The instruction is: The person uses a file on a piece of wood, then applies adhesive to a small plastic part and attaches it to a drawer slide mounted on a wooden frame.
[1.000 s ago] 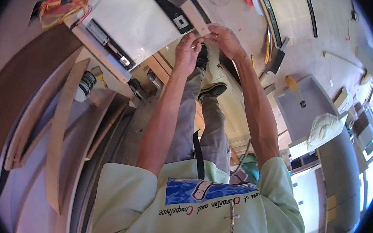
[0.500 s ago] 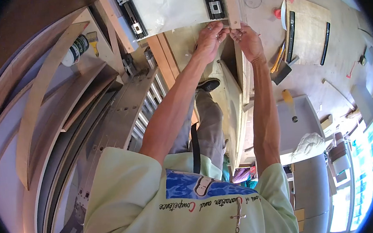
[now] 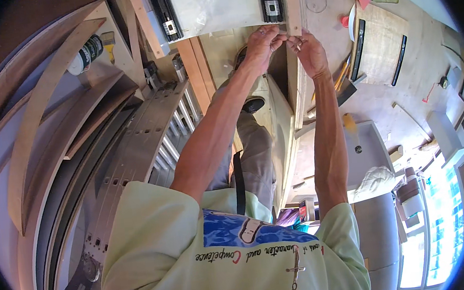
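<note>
My left hand (image 3: 263, 48) and my right hand (image 3: 310, 54) are raised in front of me, fingertips pinched and almost meeting. A small thin piece seems to lie between them, too small to name. They are just under the lower end of a pale wood piece (image 3: 293, 17), which joins the right side of a white panel (image 3: 217, 5). A black drawer slide (image 3: 271, 4) is on that panel's right side, and another black slide (image 3: 163, 13) is on its left. Whether either hand touches the wood is hidden by the fingers.
Curved wood strips (image 3: 30, 124) and a metal ladder (image 3: 127, 140) stand at the left, with a can (image 3: 85, 55) and a paintbrush (image 3: 107, 41) beyond. On the right surface are a plywood panel (image 3: 380, 46) with black strips and a white tray (image 3: 371, 155) by my right forearm.
The view has shifted slightly, and a second shoe shows below my left hand. Both hands keep nearly the same pinched pose beneath the wood piece.
</note>
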The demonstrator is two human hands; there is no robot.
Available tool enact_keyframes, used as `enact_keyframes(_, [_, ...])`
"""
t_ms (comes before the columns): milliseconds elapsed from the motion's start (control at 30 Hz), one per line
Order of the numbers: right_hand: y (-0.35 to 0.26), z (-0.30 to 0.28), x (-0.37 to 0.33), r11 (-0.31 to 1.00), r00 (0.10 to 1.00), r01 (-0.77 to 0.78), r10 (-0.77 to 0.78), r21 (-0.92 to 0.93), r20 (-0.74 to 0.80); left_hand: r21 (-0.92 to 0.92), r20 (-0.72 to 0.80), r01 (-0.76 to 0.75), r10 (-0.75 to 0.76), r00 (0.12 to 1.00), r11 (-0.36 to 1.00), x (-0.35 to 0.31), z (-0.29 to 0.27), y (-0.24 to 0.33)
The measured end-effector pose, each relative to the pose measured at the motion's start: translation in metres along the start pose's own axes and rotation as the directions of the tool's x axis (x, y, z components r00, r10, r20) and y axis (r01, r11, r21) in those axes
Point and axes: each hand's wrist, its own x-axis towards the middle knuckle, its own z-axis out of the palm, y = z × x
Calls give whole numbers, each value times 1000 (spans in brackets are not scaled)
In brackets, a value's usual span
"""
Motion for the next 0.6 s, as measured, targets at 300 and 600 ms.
enact_keyframes(300, [4,-3,3,1000,1000,16,-16,13,8,-73,93,22,-16,996,997,4,-6,4])
enact_keyframes(600, [6,-4,3,1000,1000,29,-29,0,-7,-49,56,24,-21,998,999,-3,2,9])
